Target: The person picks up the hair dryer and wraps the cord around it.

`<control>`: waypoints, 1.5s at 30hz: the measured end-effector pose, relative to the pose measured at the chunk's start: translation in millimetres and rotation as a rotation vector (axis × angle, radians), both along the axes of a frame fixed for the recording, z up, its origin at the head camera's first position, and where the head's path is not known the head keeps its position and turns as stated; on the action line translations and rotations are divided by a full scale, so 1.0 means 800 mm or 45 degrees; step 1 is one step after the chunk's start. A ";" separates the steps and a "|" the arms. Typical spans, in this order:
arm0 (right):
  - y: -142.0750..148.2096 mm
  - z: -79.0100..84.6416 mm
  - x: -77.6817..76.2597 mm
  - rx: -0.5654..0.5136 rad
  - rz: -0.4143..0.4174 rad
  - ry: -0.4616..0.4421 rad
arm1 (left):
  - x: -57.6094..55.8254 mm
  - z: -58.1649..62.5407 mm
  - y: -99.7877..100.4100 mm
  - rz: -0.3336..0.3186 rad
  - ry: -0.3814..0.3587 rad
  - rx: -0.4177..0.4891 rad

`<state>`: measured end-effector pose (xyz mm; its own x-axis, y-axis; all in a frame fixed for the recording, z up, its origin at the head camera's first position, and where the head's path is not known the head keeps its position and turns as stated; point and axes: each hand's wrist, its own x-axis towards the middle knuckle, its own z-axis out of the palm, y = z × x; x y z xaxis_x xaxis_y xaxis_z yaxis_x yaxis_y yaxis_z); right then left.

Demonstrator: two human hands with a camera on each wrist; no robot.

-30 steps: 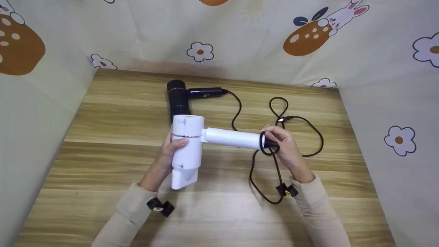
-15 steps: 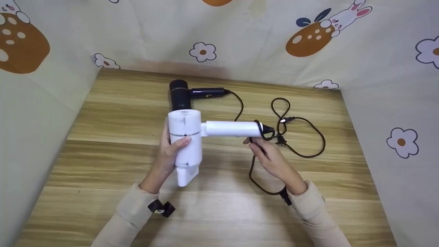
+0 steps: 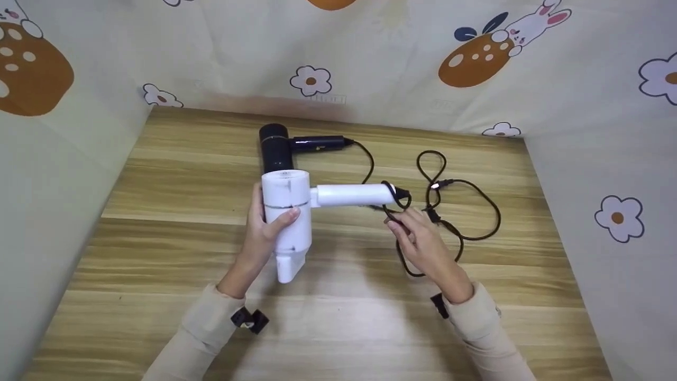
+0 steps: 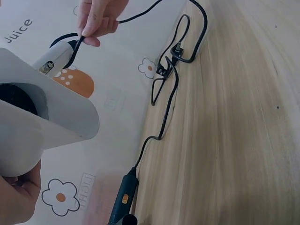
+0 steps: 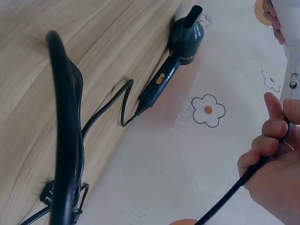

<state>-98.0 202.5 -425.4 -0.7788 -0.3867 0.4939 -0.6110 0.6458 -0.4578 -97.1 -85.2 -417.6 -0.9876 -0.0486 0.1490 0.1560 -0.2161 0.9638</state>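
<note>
A white hair dryer (image 3: 288, 227) is held above the table by my left hand (image 3: 267, 230), the thumb across its barrel. Its flat nozzle (image 3: 285, 269) points toward me and its handle (image 3: 354, 194) extends right. The black power cord (image 3: 387, 211) loops around the handle's end. Just below that end, my right hand (image 3: 427, 243) pinches the cord. In the right wrist view, the cord (image 5: 229, 190) runs through the curled fingers of the right hand (image 5: 276, 159). Most of the left hand's fingers are hidden behind the barrel.
A black hair dryer (image 3: 276, 151) lies at the back of the wooden table (image 3: 174, 254), partly covered by the white one. Black cords with a plug (image 3: 433, 215) lie curled at the right. Printed fabric (image 3: 386, 69) surrounds the table's back and sides.
My right hand has left the handle's end, moved lower and taken the cord, which now loops farther around the handle. The white dryer's handle has risen and the hanging cord loop has shortened.
</note>
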 end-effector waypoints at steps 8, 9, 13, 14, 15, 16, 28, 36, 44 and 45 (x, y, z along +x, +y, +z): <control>0.004 0.012 0.006 0.126 -0.044 0.292 | -0.007 -0.008 -0.001 0.080 -0.007 -0.154; 0.005 0.015 0.007 0.122 -0.046 0.323 | -0.010 -0.009 -0.002 0.100 -0.005 -0.174; 0.010 0.027 0.006 0.018 -0.013 0.407 | -0.014 -0.015 -0.005 0.104 -0.057 -0.198; 0.011 0.029 0.005 -0.004 -0.009 0.427 | -0.014 -0.016 -0.005 0.085 -0.073 -0.202; 0.012 0.031 0.003 -0.020 -0.012 0.444 | -0.013 -0.017 -0.005 0.065 -0.085 -0.206; 0.012 0.032 0.002 -0.034 -0.022 0.457 | -0.013 -0.018 -0.005 0.048 -0.094 -0.211; 0.015 0.038 -0.010 -0.164 -0.108 0.448 | -0.004 -0.013 -0.006 -0.273 -0.124 -0.277; 0.017 0.040 -0.010 -0.373 -0.012 0.219 | 0.002 -0.012 -0.012 -0.450 -0.166 -0.157; 0.020 0.037 -0.008 -0.602 0.075 -0.086 | 0.009 -0.009 -0.009 -0.500 -0.148 0.053; 0.019 0.035 -0.009 -0.624 0.100 -0.099 | 0.009 -0.009 -0.008 -0.505 -0.143 0.083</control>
<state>-105.4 217.9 -397.1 -0.7986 -0.1824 0.5735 -0.6009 0.2966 -0.7423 -89.6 -91.9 -424.4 -0.9415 0.3334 0.0489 -0.0567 -0.2998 0.9523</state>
